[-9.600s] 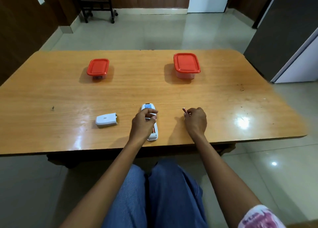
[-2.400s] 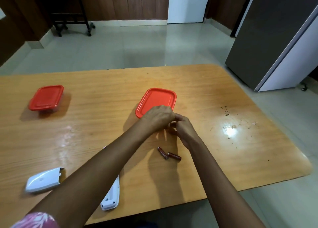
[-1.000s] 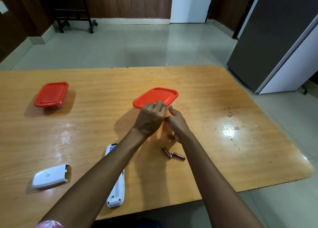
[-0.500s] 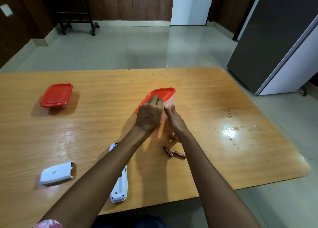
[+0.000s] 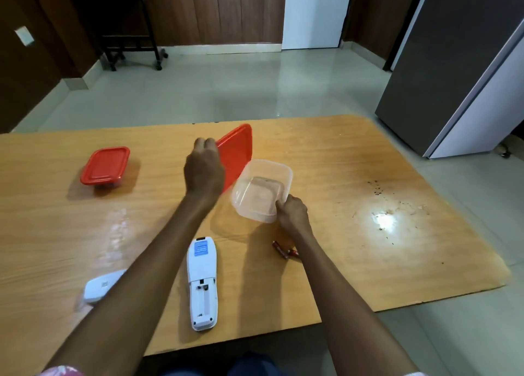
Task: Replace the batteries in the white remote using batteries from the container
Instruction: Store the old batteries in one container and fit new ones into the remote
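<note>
Tub (image 5: 262, 191), clear, one: lidless, tilted, near corner pinched by right hand (image 5: 292, 214); contents hard to make out.
Lid (image 5: 236, 154), red, one: raised on edge, gripped by left hand (image 5: 204, 171), lower part hidden behind that hand.
Box (image 5: 105, 165), red-lidded, one: shut, well left of left hand.
Remote (image 5: 202, 282), white, one: face down below left hand, battery bay open and bare; blue label unreadable.
Cover (image 5: 99, 286), white, one: left of remote, blurred, partly hidden by left forearm; mark illegible.
Batteries (image 5: 282, 252), two: red-brown, touching, just below right hand, one partly hidden by right wrist; writing unreadable.
Table (image 5: 368, 205), wooden, one: dark specks right of right hand.
</note>
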